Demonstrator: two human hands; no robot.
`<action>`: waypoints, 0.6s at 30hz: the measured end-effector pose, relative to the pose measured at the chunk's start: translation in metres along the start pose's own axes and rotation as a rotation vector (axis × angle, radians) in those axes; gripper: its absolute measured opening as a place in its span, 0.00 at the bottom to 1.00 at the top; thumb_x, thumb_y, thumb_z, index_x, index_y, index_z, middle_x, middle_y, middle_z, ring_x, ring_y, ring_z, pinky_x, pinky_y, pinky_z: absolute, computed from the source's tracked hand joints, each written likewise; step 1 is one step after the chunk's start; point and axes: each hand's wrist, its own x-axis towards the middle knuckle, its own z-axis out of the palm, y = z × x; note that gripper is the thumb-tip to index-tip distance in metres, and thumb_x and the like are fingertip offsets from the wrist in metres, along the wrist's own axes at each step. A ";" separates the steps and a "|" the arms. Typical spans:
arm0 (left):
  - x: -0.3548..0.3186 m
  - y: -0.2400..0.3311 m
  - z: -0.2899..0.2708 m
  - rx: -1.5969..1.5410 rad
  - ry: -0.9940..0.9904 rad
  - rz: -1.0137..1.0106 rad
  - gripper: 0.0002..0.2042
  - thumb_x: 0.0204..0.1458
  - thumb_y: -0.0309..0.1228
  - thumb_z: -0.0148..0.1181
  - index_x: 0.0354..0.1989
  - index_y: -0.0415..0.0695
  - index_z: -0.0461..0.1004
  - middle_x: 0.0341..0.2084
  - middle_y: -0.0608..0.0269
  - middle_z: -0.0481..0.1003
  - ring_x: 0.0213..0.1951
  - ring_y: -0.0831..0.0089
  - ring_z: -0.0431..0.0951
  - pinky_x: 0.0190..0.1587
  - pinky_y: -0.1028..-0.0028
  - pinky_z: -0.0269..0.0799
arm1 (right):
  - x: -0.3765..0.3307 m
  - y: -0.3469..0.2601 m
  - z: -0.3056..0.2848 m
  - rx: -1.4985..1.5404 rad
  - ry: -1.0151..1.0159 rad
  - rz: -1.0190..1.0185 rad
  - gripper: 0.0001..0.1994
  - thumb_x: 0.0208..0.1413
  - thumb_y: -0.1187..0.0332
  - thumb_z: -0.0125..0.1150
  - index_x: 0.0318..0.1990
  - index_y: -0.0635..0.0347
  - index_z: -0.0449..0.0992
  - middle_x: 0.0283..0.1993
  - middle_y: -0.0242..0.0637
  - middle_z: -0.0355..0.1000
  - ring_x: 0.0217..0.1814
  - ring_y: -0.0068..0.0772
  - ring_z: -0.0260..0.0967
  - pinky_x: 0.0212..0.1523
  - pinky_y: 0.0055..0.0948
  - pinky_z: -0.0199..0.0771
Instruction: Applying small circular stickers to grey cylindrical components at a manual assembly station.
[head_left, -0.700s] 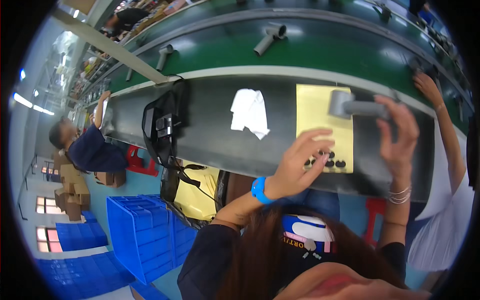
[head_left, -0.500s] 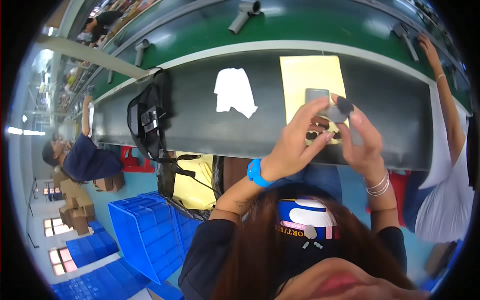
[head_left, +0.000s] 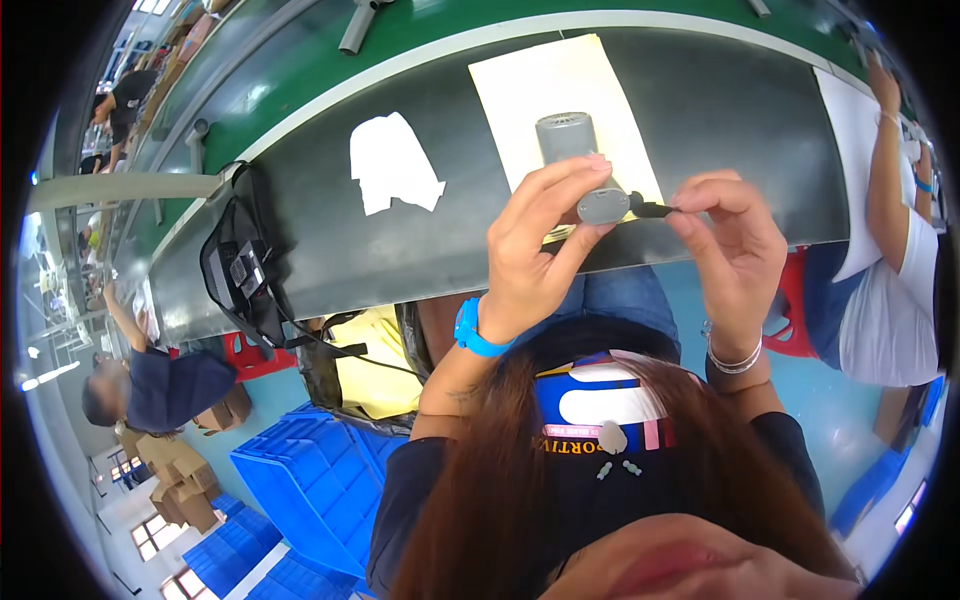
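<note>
A grey hair dryer [head_left: 566,140] with a vented round end is held over a stack of yellow sheets [head_left: 515,85] on the dark work surface [head_left: 720,120]. My left hand [head_left: 540,220], with a blue watch on its wrist, is closed around its handle, whose oval end cap faces up toward me. From beside that cap a short black cord [head_left: 652,210] sticks out to the right. My right hand [head_left: 735,230] pinches the cord's free end between thumb and fingertips.
Left on the surface lie a white sheet [head_left: 390,165] and a black bag [head_left: 240,265] with straps. Below the edge are a black-lined container with yellow sheets [head_left: 375,365] and blue crates [head_left: 305,480]. Grey dryers [head_left: 357,28] lie on the green belt beyond. Co-workers sit on both sides.
My right hand has drawn away to the right from the handle end, stretching out the black cord. My left hand keeps the dryer. The view has shifted, so the surface sits further left.
</note>
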 end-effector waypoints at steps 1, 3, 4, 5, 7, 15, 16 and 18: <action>0.000 0.001 0.000 -0.002 -0.002 -0.004 0.19 0.48 0.17 0.60 0.51 0.38 0.70 0.51 0.53 0.68 0.49 0.68 0.72 0.41 0.75 0.77 | -0.001 0.000 0.000 -0.001 0.002 0.005 0.08 0.48 0.84 0.60 0.37 0.67 0.73 0.37 0.40 0.71 0.38 0.27 0.69 0.41 0.23 0.68; -0.001 0.002 0.001 0.037 0.008 0.029 0.20 0.47 0.16 0.59 0.52 0.38 0.70 0.50 0.53 0.69 0.49 0.68 0.72 0.40 0.75 0.77 | -0.002 -0.001 -0.001 -0.113 -0.038 -0.044 0.08 0.48 0.84 0.60 0.37 0.67 0.74 0.38 0.40 0.72 0.38 0.26 0.69 0.40 0.24 0.68; -0.001 0.002 0.001 0.035 0.007 0.025 0.20 0.47 0.16 0.59 0.52 0.38 0.70 0.50 0.53 0.69 0.49 0.68 0.72 0.40 0.75 0.77 | -0.003 -0.002 -0.001 -0.114 -0.037 -0.040 0.08 0.48 0.84 0.60 0.37 0.67 0.74 0.38 0.40 0.72 0.38 0.26 0.69 0.40 0.24 0.68; -0.001 0.002 0.001 0.009 0.010 0.015 0.20 0.47 0.16 0.59 0.52 0.37 0.70 0.50 0.53 0.68 0.49 0.68 0.72 0.40 0.76 0.77 | -0.003 -0.003 -0.001 -0.123 -0.044 -0.039 0.09 0.48 0.84 0.60 0.38 0.67 0.74 0.38 0.40 0.72 0.38 0.26 0.69 0.41 0.24 0.69; -0.002 0.002 0.001 -0.011 0.013 0.006 0.21 0.47 0.15 0.59 0.52 0.37 0.70 0.50 0.52 0.68 0.49 0.68 0.72 0.41 0.76 0.77 | -0.004 -0.002 0.002 -0.128 -0.051 -0.042 0.09 0.48 0.84 0.60 0.39 0.68 0.73 0.39 0.40 0.73 0.38 0.25 0.69 0.42 0.24 0.69; -0.005 0.006 0.004 -0.273 0.005 -0.149 0.23 0.45 0.14 0.59 0.53 0.38 0.70 0.52 0.54 0.66 0.44 0.73 0.73 0.41 0.75 0.79 | -0.006 -0.002 0.013 0.155 -0.012 0.108 0.20 0.51 0.84 0.56 0.51 0.63 0.60 0.35 0.39 0.70 0.52 0.39 0.70 0.49 0.26 0.68; -0.005 0.007 0.004 -0.274 0.004 -0.154 0.23 0.45 0.14 0.59 0.53 0.38 0.70 0.52 0.54 0.66 0.44 0.73 0.73 0.41 0.75 0.79 | -0.006 -0.002 0.013 0.155 -0.010 0.113 0.20 0.51 0.84 0.56 0.51 0.63 0.60 0.35 0.39 0.70 0.52 0.39 0.70 0.49 0.26 0.68; -0.005 0.008 0.004 -0.353 -0.051 -0.190 0.24 0.46 0.14 0.59 0.55 0.36 0.68 0.55 0.54 0.63 0.45 0.74 0.72 0.44 0.74 0.78 | -0.006 -0.001 0.013 0.178 -0.009 0.147 0.20 0.51 0.84 0.56 0.51 0.64 0.60 0.34 0.39 0.70 0.52 0.39 0.70 0.48 0.25 0.68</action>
